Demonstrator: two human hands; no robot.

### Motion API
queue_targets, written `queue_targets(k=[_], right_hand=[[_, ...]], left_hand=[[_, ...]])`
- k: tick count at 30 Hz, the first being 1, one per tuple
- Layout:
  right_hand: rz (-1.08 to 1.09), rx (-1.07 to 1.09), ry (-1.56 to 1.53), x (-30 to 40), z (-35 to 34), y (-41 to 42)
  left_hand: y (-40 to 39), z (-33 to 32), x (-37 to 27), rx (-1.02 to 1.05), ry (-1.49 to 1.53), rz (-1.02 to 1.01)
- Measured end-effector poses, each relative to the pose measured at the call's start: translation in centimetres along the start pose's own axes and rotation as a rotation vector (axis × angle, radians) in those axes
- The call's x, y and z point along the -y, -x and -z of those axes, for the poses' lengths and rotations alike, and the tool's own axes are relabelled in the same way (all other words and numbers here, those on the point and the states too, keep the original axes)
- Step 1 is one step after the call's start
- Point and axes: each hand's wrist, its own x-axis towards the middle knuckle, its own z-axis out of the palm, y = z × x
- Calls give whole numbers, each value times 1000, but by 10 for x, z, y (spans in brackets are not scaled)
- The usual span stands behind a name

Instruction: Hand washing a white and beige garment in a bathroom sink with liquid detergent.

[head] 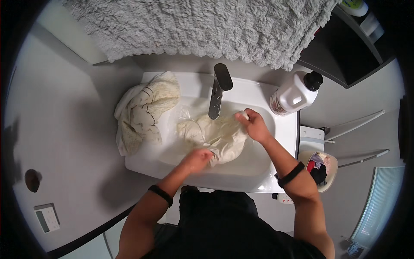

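A wet cream-coloured cloth lies bunched in the white washbasin, partly in cloudy water. Its upper right edge is gripped by my right hand, with a bit of fabric showing past the thumb. Nearer my body, my left hand is blurred, its fingers closed at the cloth's lower edge. Above the cloth reaches a dark metal faucet with water drops on its spout. Another cream cloth, with brown line patterns, is draped over the basin's left rim.
A white jug with a black cap stands on the basin's right back corner. A grey fluffy towel hangs behind the faucet, beside a dark shelf. To the right, a laundry basket holds clothes. A wall controller is at left.
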Motion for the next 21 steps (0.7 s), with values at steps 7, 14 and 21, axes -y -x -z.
queue_targets(k=[7,14,21], right_hand=[[255,244,404,111,30,50],[433,140,458,175,55,70],[532,119,437,217,65,80]], left_hand=[[-54,26,-31,-537,-523,-321],[-86,23,-7,-22,-203,118],[-66,9,-20,-632,-518,-455]])
